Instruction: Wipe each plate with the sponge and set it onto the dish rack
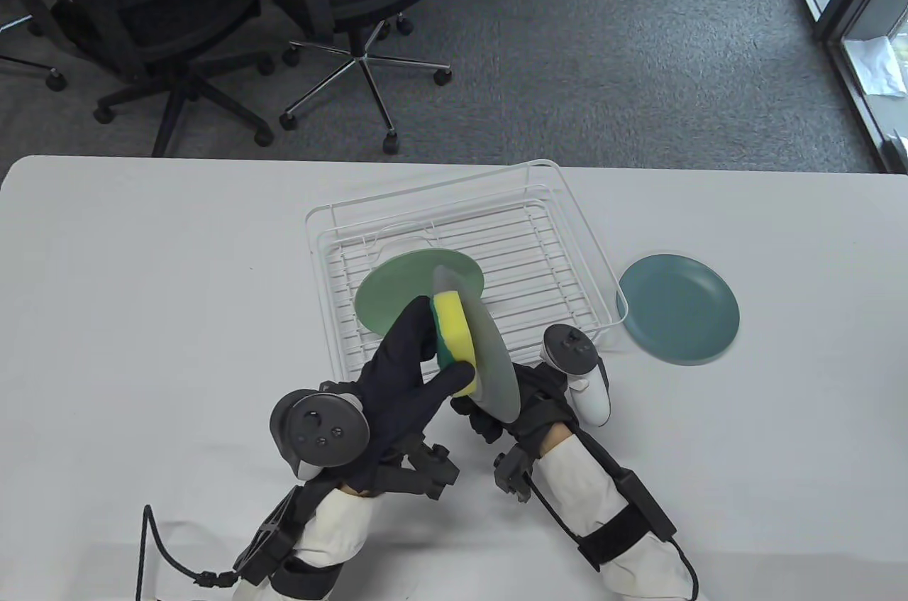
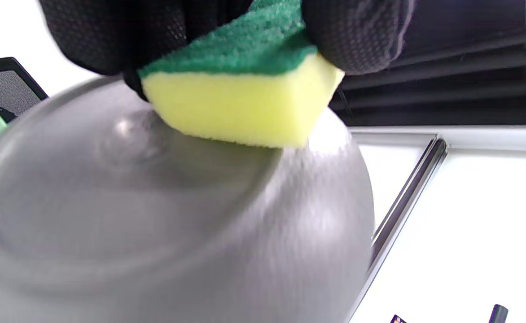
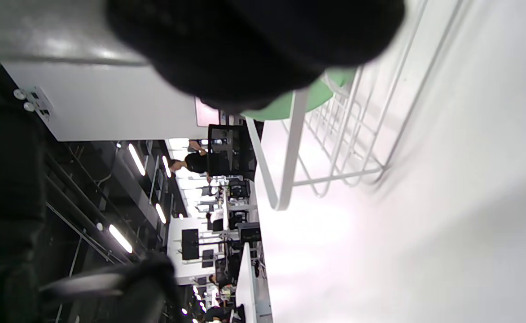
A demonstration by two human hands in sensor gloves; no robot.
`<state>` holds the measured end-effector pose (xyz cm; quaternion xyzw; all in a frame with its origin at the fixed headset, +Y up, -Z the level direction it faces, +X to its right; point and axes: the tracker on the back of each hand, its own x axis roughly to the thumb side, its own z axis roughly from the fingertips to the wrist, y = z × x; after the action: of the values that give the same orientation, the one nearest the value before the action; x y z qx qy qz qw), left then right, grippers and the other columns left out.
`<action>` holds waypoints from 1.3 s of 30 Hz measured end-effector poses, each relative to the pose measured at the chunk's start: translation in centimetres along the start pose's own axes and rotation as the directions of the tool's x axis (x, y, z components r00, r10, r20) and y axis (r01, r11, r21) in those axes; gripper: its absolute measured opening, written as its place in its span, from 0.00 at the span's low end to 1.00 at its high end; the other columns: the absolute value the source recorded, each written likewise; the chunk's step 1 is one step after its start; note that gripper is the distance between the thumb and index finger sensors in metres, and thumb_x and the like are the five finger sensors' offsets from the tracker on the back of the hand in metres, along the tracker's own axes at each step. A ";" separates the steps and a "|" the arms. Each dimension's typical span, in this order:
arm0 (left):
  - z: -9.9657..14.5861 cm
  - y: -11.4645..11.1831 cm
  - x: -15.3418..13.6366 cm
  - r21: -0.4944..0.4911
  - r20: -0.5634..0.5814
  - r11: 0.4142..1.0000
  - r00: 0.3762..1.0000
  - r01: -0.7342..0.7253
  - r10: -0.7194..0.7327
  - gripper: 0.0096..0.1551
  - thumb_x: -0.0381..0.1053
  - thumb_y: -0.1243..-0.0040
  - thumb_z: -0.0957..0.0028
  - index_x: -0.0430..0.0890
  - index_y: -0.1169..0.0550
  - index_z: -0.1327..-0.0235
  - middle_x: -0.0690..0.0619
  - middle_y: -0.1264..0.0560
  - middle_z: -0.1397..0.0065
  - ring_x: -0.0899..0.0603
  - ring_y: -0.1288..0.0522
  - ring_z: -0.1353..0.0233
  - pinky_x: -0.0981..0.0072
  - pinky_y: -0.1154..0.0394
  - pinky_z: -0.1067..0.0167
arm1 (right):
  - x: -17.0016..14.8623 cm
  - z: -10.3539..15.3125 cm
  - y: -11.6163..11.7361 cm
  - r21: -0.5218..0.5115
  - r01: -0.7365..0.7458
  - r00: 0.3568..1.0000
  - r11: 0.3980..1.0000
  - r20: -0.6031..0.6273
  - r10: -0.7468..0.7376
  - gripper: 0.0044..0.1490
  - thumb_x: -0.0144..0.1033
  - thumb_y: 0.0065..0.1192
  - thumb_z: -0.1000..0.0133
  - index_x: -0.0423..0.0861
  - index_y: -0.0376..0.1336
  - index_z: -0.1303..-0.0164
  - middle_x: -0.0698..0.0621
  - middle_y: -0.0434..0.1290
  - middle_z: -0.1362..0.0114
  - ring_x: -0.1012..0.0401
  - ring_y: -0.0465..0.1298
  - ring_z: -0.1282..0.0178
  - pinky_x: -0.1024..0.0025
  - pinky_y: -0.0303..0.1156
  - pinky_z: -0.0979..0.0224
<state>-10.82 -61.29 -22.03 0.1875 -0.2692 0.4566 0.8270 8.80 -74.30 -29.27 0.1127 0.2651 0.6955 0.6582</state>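
My right hand (image 1: 496,416) holds a grey plate (image 1: 486,353) on edge above the table, gripping its lower rim. My left hand (image 1: 418,360) pinches a yellow sponge with a green scrub side (image 1: 452,338) and presses its yellow face against the plate. Close up, the left wrist view has the sponge (image 2: 240,89) on the grey plate (image 2: 164,233), motion-blurred. A green plate (image 1: 397,289) leans in the white wire dish rack (image 1: 567,203). A blue plate (image 1: 677,318) lies flat on the table to the rack's right.
The dish rack (image 3: 290,148) stands at the middle of the white table (image 1: 142,274), with the green plate (image 3: 290,105) inside. Office chairs (image 1: 355,5) stand on the carpet beyond the far edge. A cable (image 1: 152,544) trails from the left wrist.
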 end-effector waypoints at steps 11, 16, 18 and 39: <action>0.1 -4.4 -0.5 -0.177 0.015 0.948 0.964 0.263 -0.264 0.52 0.58 0.37 0.48 0.25 0.36 0.23 0.30 0.27 0.30 0.31 0.20 0.37 0.40 0.22 0.41 | 0.6 0.7 -1.8 -0.011 0.148 0.987 0.989 0.056 -0.148 0.26 0.30 0.42 0.31 0.27 0.63 0.33 0.45 0.78 0.60 0.70 0.78 0.70 0.86 0.80 0.69; -0.1 -4.2 -2.2 -0.169 -0.080 0.969 0.978 0.179 -0.194 0.51 0.59 0.38 0.47 0.25 0.36 0.23 0.31 0.26 0.31 0.31 0.19 0.39 0.41 0.22 0.42 | 0.9 0.7 -2.1 0.001 0.123 0.989 0.992 0.082 -0.123 0.26 0.30 0.43 0.31 0.28 0.64 0.33 0.45 0.78 0.60 0.70 0.78 0.71 0.85 0.80 0.69; -0.2 -3.7 -2.9 -0.151 -0.120 0.975 0.976 0.164 -0.183 0.51 0.58 0.39 0.47 0.24 0.36 0.23 0.30 0.26 0.31 0.31 0.19 0.39 0.41 0.22 0.43 | 0.8 0.6 -1.9 0.026 0.122 0.989 0.992 0.083 -0.124 0.26 0.30 0.44 0.31 0.28 0.64 0.33 0.45 0.78 0.60 0.70 0.78 0.71 0.85 0.80 0.70; -0.4 3.2 -6.7 0.095 -0.230 0.979 0.953 -0.178 0.195 0.50 0.60 0.42 0.46 0.26 0.35 0.22 0.31 0.25 0.31 0.32 0.19 0.39 0.43 0.21 0.43 | 1.1 0.1 -1.7 -0.018 -0.252 0.968 0.968 0.008 0.252 0.25 0.29 0.47 0.33 0.27 0.66 0.37 0.43 0.79 0.63 0.68 0.79 0.74 0.83 0.80 0.73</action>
<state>-16.35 -63.80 -26.27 0.1352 -0.1675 0.5615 0.7990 10.16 -73.24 -30.25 0.1435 0.2391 0.7751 0.5670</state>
